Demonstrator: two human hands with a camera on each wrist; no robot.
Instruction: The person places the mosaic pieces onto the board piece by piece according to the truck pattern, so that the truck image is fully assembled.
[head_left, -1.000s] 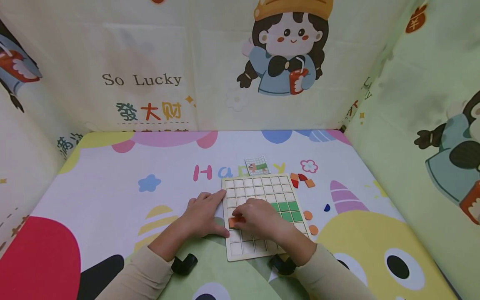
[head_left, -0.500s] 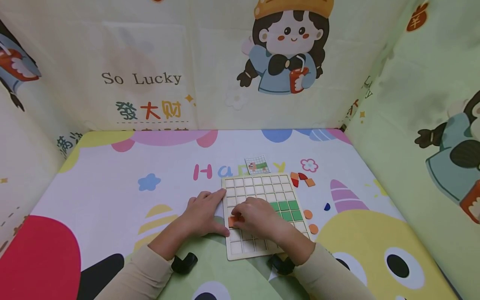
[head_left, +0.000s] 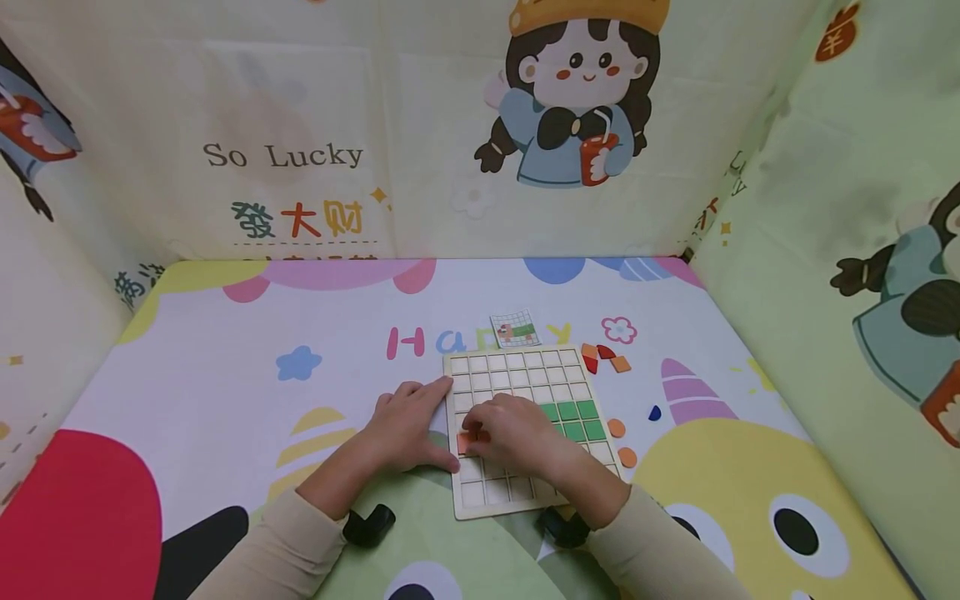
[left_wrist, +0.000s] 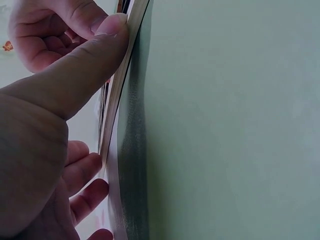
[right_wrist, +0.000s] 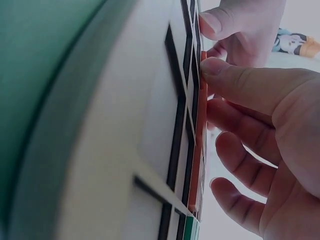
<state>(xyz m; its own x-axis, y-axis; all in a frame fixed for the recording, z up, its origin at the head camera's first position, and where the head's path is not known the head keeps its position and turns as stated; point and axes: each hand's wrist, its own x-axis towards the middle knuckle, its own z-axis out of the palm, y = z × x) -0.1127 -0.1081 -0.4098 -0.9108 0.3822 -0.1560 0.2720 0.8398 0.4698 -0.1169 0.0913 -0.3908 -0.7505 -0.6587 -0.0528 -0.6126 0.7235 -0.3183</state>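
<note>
1. Here's the right hand (head_left: 517, 433), bent over the left side of the wooden grid board (head_left: 461, 510), thumb and forefinger clamped on an orange tile (head_left: 463, 445). That tile sits at a cell in the leftmost column, right at the fingertips.

2. Across from it, the left hand (head_left: 405, 429) has thumb and fingers spread well apart, thumb tip and forefinger tip touching the board's left edge.

3. Now into the compartments: just right of the right hand, green tiles (head_left: 567, 412) fill neighbouring cells, three showing in the upper row and two in the row below. Pale-floored cells run beyond the hand and on its near side.

4. Beyond the right hand, just past the board's far edge, lies a small picture card (head_left: 515, 330) with a gridded design.

5. Out on the bench (head_left: 225, 400), right of that hand, wait two orange discs (head_left: 617, 428) close by the board, then a dark blue piece (head_left: 655, 414) farther right. Farther off and rightward, red pieces (head_left: 591, 365) cluster with orange squares (head_left: 620, 365).
</note>
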